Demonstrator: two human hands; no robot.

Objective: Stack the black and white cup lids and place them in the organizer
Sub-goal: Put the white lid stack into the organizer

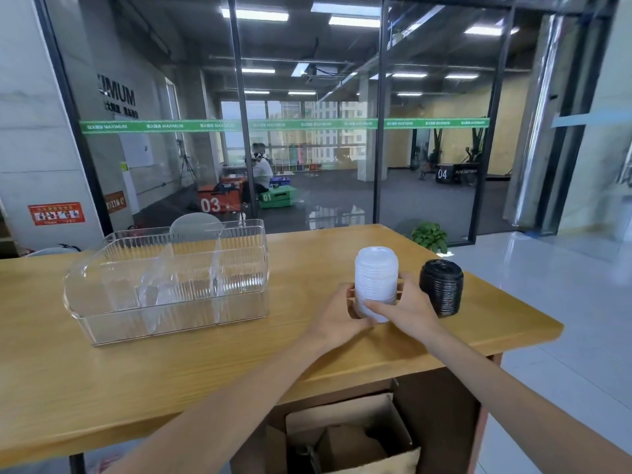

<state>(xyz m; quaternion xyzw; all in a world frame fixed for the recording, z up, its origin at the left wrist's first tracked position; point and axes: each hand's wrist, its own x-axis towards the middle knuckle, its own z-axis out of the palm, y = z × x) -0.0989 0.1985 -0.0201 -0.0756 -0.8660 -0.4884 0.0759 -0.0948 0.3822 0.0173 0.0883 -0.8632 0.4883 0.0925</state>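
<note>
Both hands are wrapped around the white lid stack (376, 282) near the right end of the wooden counter (205, 364), the left hand (337, 313) cupping its left side and the right hand (408, 304) curled on from the right with the thumb across the front near the bottom. The black lid stack (441, 287) stands upright just right of it, right beside the right hand's fingers, though I can't tell if they touch. The clear organizer (171, 285) sits well apart on the left side of the counter, its compartments looking bare, and a cardboard box (355, 436) sits under the counter.
</note>
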